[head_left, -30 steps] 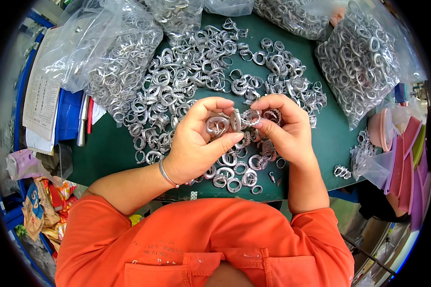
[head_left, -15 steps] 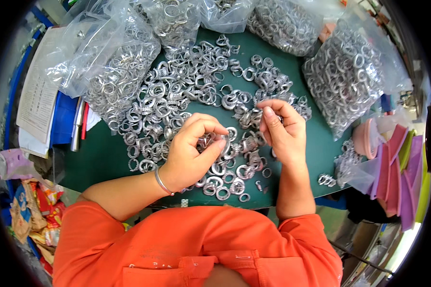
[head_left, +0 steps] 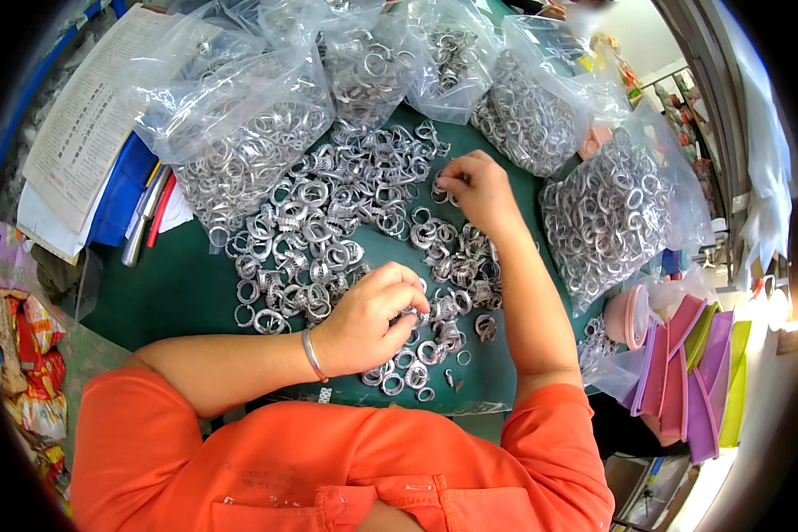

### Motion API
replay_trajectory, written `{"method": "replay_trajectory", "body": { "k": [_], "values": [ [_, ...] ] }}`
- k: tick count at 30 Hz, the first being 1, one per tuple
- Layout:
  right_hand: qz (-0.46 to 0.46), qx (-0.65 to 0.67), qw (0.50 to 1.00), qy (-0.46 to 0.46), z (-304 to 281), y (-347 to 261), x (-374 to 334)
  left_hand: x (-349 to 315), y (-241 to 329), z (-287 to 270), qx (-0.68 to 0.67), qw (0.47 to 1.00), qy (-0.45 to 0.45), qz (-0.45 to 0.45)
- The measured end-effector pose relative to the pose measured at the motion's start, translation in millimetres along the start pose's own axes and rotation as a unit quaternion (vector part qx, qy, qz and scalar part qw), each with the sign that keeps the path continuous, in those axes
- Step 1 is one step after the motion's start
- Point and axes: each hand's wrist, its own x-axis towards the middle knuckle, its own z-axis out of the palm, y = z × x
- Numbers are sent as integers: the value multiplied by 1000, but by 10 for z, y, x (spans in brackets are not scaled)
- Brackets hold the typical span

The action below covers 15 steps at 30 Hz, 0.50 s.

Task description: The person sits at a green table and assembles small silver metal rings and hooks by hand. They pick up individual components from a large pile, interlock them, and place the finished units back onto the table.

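Many silver metal rings (head_left: 315, 232) lie loose in a wide heap on the green tabletop (head_left: 164, 297). My left hand (head_left: 372, 321), with a bangle on its wrist, hovers low over the near part of the heap. Its fingers are curled in, and what they hold is hidden behind them. Stretched out to the far side of the heap, my right hand (head_left: 481, 193) pinches at a silver ring (head_left: 439, 191) with thumb and forefinger.
Clear plastic bags of rings (head_left: 262, 142) line the far side; another full bag (head_left: 605, 213) stands at right. Papers (head_left: 80, 124), a blue holder (head_left: 126, 199) and a red pen (head_left: 161, 211) lie at left. A pink cup (head_left: 627, 316) and coloured trays (head_left: 696, 372) sit at right.
My right hand has moved away from my left, forward over the far rings. My left hand has dropped slightly nearer to me. The whole view has shifted a little.
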Motion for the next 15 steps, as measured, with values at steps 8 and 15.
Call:
{"method": "replay_trajectory", "body": {
  "k": [8,15],
  "values": [
    [6,83,996,30,-2,237,-59,0,2,8,-24,1000,6,-15],
    [-39,-204,977,40,167,64,99,9,-12,19,-29,999,18,-5]
  ]
}}
